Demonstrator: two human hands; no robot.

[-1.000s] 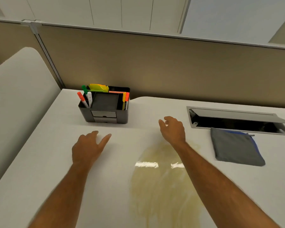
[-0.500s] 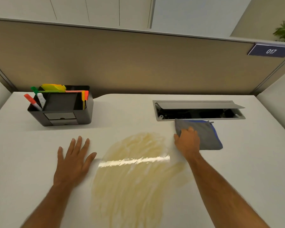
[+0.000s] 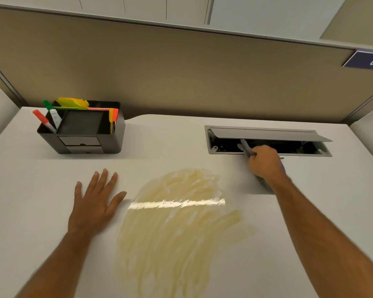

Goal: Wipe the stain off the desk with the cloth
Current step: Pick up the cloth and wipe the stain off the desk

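Observation:
A large yellowish smeared stain [image 3: 177, 229] covers the middle of the white desk [image 3: 19, 190], with a bright strip of reflected light across it. My right hand [image 3: 265, 162] is closed around the grey cloth [image 3: 246, 148] to the right of the stain, in front of the cable hatch. The cloth is lifted and bunched; a fold sticks up above my fingers, and most of it is hidden behind my hand. My left hand [image 3: 95, 203] lies flat on the desk just left of the stain, fingers spread, holding nothing.
A black desk organiser [image 3: 82, 134] with markers and highlighters stands at the back left. An open grey cable hatch [image 3: 267, 139] is set into the desk at the back right. A beige partition wall [image 3: 181, 72] closes off the back edge.
My right hand went from the stain area over to the flat cloth, closed on it and lifted it off the desk. My left hand settled flat beside the stain.

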